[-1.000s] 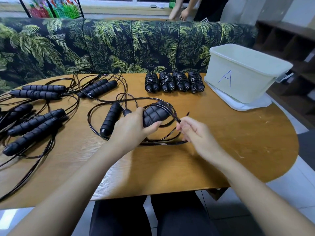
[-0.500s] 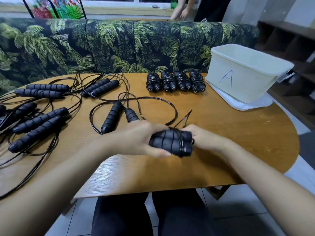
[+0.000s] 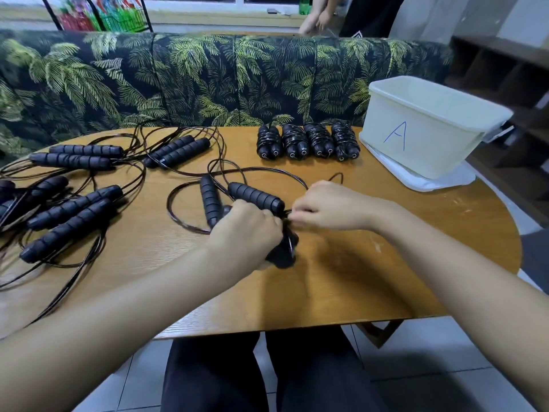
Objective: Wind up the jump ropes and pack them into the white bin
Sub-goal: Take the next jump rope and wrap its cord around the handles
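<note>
My left hand [image 3: 246,230] grips a pair of black jump rope handles [image 3: 283,254] at the table's middle, mostly hidden under my fingers. My right hand [image 3: 326,205] pinches the thin black cord right beside them. Just behind my hands lies another loose rope with two handles [image 3: 254,196] and a wide cord loop. Several wound bundles [image 3: 307,141] stand in a row at the back. The white bin [image 3: 427,126], marked with a blue A, sits at the back right on its lid.
Several unwound ropes [image 3: 68,209] lie tangled over the left half of the wooden table [image 3: 386,263]. A leaf-patterned sofa back [image 3: 208,78] runs behind the table. Another person's hands [image 3: 315,20] show at the top.
The handle pair in my left hand turned from lying crosswise to pointing toward me. My right hand lifted from the bundle's end and now pulls the cord beside it.
</note>
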